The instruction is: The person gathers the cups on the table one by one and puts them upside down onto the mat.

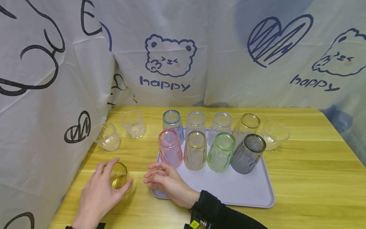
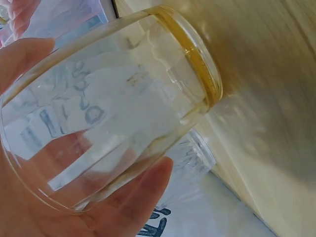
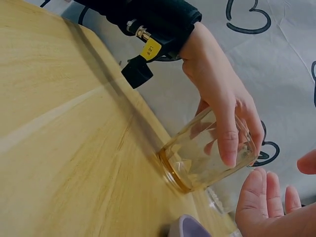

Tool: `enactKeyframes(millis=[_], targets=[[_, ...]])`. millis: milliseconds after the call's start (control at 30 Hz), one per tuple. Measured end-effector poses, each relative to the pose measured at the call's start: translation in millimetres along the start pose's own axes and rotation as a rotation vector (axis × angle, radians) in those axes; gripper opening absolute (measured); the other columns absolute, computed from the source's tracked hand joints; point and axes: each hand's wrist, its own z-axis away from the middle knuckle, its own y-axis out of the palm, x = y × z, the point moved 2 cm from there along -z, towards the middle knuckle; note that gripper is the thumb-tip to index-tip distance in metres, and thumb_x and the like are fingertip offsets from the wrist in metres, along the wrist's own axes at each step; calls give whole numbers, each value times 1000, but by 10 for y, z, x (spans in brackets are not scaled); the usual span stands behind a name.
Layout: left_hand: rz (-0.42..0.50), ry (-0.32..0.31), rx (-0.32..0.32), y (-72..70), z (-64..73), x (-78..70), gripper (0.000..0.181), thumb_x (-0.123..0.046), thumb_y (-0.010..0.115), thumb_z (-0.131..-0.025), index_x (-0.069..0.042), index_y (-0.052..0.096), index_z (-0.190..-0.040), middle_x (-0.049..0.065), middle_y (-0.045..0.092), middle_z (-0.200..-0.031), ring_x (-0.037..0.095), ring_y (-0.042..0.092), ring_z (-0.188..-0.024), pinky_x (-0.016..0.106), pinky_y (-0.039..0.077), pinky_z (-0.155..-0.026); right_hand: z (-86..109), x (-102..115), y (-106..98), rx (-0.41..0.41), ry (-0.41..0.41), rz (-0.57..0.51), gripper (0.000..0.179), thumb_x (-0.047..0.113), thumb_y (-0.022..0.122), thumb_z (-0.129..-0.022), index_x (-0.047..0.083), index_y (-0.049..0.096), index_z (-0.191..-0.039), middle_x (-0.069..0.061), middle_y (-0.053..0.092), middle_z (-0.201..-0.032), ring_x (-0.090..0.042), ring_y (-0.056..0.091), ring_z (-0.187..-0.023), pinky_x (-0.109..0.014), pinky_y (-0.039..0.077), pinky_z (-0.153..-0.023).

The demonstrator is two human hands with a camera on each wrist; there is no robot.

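Observation:
An amber glass (image 1: pixel 119 173) stands upright on the table at the left. My left hand (image 1: pixel 100 190) grips it around the side, thumb on the near right and fingers on the far left. In the left wrist view, the thick yellow base of the glass (image 2: pixel 113 103) is at the wood surface. My right hand (image 1: pixel 172 186) hovers over the left edge of the lavender tray (image 1: pixel 226 190), holding nothing, its fingers loosely bent toward the amber glass. Closest to it on the tray is a pink glass (image 1: pixel 170 152), turned upside down.
More upside-down glasses fill the tray's back in two rows, including a green glass (image 1: pixel 221 156) and a grey glass (image 1: pixel 247 156). Clear tumblers stand at back left (image 1: pixel 110 140) and right of the tray (image 1: pixel 273 140). A drawn-on curtain (image 1: pixel 223 63) hangs behind and left.

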Motion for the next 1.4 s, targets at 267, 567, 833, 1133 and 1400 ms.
enactKeyframes(millis=[267,567,833,1133,1400], targets=[[11,-9,-17,1,9,0,77,-49,85,-73,-17,56,-136,16,60,-126,43,67,-86,45,49,-49,13,-15,-27,-19,4,-17,40,0,58,-92,-5,49,-130,0,68,-99,-9,68,-93,-25,59,-90],[54,12,-58,-23,32,-61,77,-49,86,-73,-17,57,-136,14,62,-124,40,68,-83,42,49,-50,69,15,-114,-22,-39,-7,37,0,57,-92,-2,49,-128,2,68,-101,-8,68,-95,-25,58,-89],[195,90,-130,-82,37,-235,80,-39,89,-71,-17,55,-140,11,62,-125,31,66,-99,53,56,-71,147,102,-153,-57,-182,181,42,0,56,-91,-8,46,-131,-18,65,-113,-10,66,-99,-23,57,-91],[538,58,-66,-64,26,-441,75,-15,88,-76,-19,52,-142,0,60,-124,11,64,-104,23,60,-78,276,169,-187,-112,-555,367,35,-7,56,-91,-10,48,-125,-34,56,-119,-8,61,-108,-24,56,-96],[753,158,-161,-48,8,-669,74,2,80,-76,-11,51,-142,5,59,-127,0,63,-103,23,59,-73,373,260,-205,-122,-812,406,31,-10,51,-95,-12,45,-126,-36,51,-122,-8,56,-121,-26,54,-101]])
